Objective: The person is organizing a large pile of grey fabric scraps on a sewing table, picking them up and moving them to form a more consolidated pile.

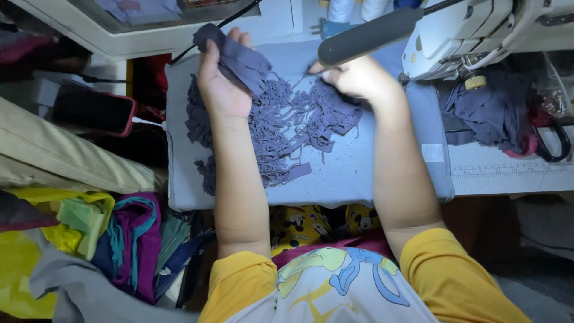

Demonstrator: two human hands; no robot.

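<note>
Several grey strips (239, 57) are clamped in the left hand (222, 78), raised off the heap (281, 125); one thread is pinched by the right hand (359, 78), seemingly for separating.

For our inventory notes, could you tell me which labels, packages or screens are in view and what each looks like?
Label: small white rectangle sewn on the grey cloth, right of the right forearm.
Phone: dark screen in a red case, left of the cloth, by the left hand.
No packages visible.
</note>
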